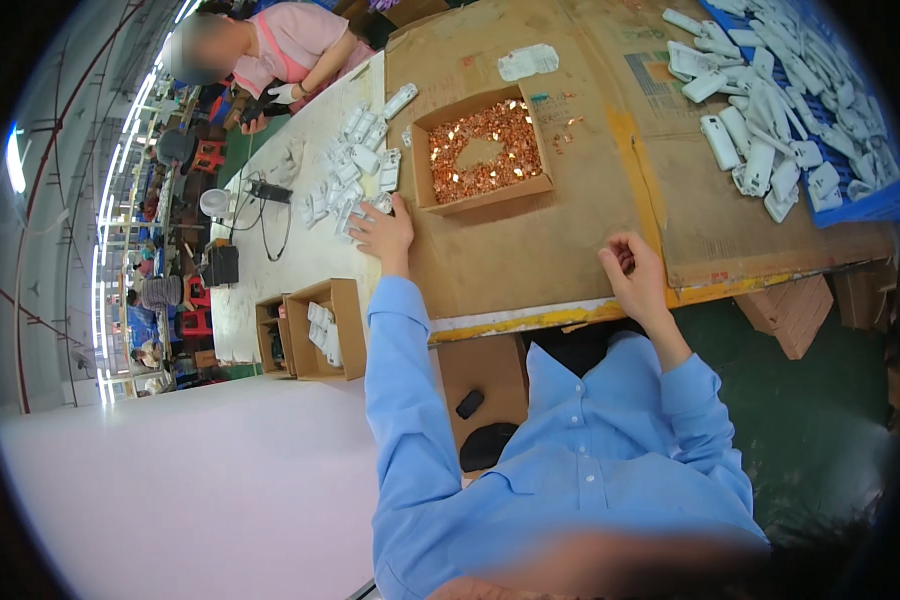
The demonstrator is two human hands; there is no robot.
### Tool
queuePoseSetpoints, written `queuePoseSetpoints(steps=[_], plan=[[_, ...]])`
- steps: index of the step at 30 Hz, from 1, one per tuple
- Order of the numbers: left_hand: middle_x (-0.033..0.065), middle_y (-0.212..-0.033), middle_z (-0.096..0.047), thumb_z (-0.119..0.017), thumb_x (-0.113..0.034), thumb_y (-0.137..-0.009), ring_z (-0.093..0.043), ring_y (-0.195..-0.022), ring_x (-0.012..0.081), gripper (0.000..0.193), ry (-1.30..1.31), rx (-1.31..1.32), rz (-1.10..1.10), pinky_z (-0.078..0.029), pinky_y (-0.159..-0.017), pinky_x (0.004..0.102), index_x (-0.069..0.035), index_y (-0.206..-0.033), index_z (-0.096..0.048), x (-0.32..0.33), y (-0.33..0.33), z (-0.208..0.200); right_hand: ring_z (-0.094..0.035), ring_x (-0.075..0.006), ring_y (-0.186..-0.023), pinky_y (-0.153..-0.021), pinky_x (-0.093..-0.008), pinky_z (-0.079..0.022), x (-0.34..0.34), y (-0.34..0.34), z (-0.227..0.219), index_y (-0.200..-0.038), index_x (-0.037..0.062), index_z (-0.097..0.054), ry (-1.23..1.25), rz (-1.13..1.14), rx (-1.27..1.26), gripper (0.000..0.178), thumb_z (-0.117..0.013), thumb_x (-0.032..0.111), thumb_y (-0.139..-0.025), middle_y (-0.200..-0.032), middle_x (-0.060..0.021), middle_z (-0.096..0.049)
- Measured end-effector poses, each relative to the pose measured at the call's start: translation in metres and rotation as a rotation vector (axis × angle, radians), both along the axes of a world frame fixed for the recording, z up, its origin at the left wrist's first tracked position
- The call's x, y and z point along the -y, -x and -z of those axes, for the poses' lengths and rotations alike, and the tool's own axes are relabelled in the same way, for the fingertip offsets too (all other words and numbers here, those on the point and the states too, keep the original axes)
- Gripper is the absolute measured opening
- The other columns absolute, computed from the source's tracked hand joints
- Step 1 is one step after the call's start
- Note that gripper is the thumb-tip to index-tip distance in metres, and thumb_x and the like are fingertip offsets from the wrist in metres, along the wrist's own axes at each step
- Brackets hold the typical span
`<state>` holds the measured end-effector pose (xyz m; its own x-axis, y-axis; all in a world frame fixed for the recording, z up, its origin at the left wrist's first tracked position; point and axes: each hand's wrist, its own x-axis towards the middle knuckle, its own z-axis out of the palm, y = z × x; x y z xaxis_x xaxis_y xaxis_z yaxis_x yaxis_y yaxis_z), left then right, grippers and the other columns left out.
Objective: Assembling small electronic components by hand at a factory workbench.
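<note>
My left hand [385,232] lies at the near edge of a pile of white plastic casings [355,165], its fingers spread and their tips touching the closest pieces. Beside it, to the right, stands a shallow cardboard box [518,195] with many small shiny copper-coloured metal parts [485,180] in it; a bare patch shows in the middle. My right hand [635,268] is over the cardboard-covered tabletop near its front edge, fingers curled in. Whatever those fingers may hold is hidden.
A blue crate [865,208] heaped with white casings [760,140] stands at the far right. Loose copper bits [568,125] lie right of the box. Small cardboard boxes [348,325] sit at lower left. A black tool with a cord [268,191] lies left; another person [295,50] works beyond.
</note>
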<state>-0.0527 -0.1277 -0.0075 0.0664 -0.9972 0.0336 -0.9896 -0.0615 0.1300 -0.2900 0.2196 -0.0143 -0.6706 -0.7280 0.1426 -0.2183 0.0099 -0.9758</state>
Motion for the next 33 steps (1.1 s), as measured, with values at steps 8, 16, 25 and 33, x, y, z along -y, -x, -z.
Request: queuePoseSetpoints(steps=[8,16,25,33], plan=[[0.0253,-0.157,-0.019,-0.043,-0.070,-0.090,-0.016,-0.145,0.0456,0.089,0.124,-0.029,-0.033,-0.019,-0.112,0.0646,-0.008,-0.151,-0.027,0.036,-0.007,0.008,-0.052,-0.0101,-0.064,-0.058,-0.0239,-0.044,-0.002,-0.001,-0.002,-0.095,0.0026,-0.061,-0.059,0.029,0.022,0.014,-0.069,0.013,-0.089,-0.074,-0.0028,-0.058],[0.0242,-0.149,-0.034,-0.054,-0.059,-0.091,-0.028,-0.141,0.0394,0.079,0.482,-0.067,0.137,-0.022,-0.112,0.0613,-0.001,-0.143,-0.039,0.021,0.007,0.022,-0.059,-0.0130,-0.065,-0.060,-0.0281,-0.049,0.003,-0.002,0.003,-0.094,0.0023,-0.062,-0.102,0.076,-0.050,0.018,-0.070,0.016,-0.087,-0.075,-0.0063,-0.061],[0.0239,-0.139,-0.044,-0.054,-0.022,-0.098,-0.038,-0.133,0.0395,0.051,0.344,-0.633,0.588,-0.028,-0.111,0.0475,0.005,-0.139,-0.039,-0.071,0.025,0.009,-0.057,-0.0118,-0.065,-0.061,-0.0278,-0.048,0.000,0.000,-0.004,-0.096,0.0017,-0.061,0.026,0.022,0.075,0.017,-0.068,0.015,-0.089,-0.075,-0.0032,-0.060],[0.0248,-0.137,-0.045,-0.055,-0.035,-0.098,-0.043,-0.127,0.0385,0.059,0.224,-0.768,0.591,-0.034,-0.107,0.0455,0.006,-0.139,-0.040,-0.106,0.051,-0.006,-0.058,-0.0120,-0.066,-0.063,-0.0281,-0.049,0.002,-0.002,-0.010,-0.100,0.0029,-0.063,-0.051,0.056,0.019,0.021,-0.070,0.018,-0.088,-0.075,-0.0036,-0.061]])
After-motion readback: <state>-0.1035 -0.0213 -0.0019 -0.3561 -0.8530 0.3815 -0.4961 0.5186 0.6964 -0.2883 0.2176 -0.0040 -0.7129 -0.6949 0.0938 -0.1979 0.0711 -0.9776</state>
